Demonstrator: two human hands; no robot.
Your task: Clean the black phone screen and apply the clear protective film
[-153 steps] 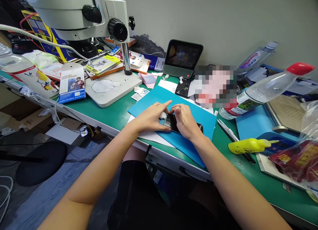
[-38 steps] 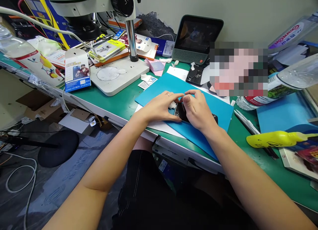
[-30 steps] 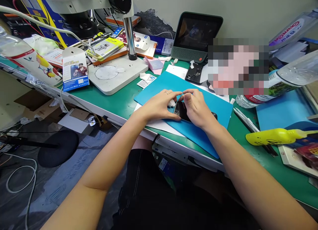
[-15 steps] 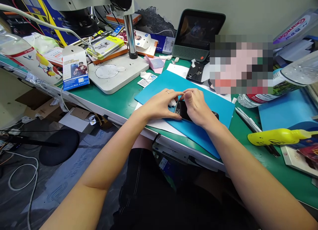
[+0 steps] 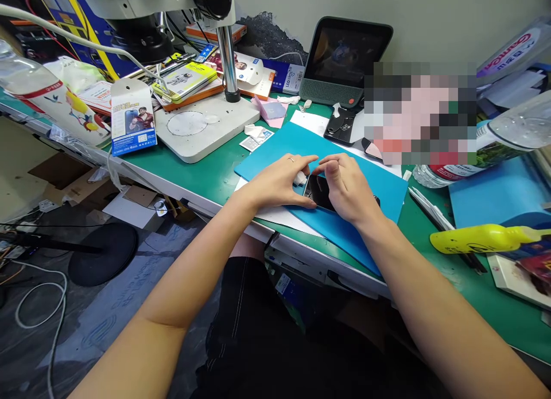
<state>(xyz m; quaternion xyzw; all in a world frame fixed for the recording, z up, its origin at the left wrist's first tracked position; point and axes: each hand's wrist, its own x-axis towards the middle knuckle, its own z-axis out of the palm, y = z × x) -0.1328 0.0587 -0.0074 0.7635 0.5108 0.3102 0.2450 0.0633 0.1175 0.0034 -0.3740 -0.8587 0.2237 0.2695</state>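
A dark smartphone (image 5: 319,193) lies on a blue mat (image 5: 284,146), partly covered by my hands. My left hand (image 5: 282,181) is around its left end, with the thumb at the near edge and the index finger stretched past the far edge. White crumpled tissue (image 5: 299,179) shows beneath the left fingers. Over the phone's middle, my right hand (image 5: 348,186) has its fingers bent and thumb raised apart from them. Nothing shows between those fingers. The two index fingertips are close together with a small gap.
A microscope stand (image 5: 202,129) occupies the left bench, beside a phone accessory box (image 5: 133,120). A smart display (image 5: 344,60) stands behind the mat. Tweezers (image 5: 430,209), a yellow bottle (image 5: 477,239) and a plastic water bottle (image 5: 447,172) lie to the right.
My right hand has shifted slightly right, its fingertips parting from the left index finger. More of the phone's dark face shows. My left hand stays in place.
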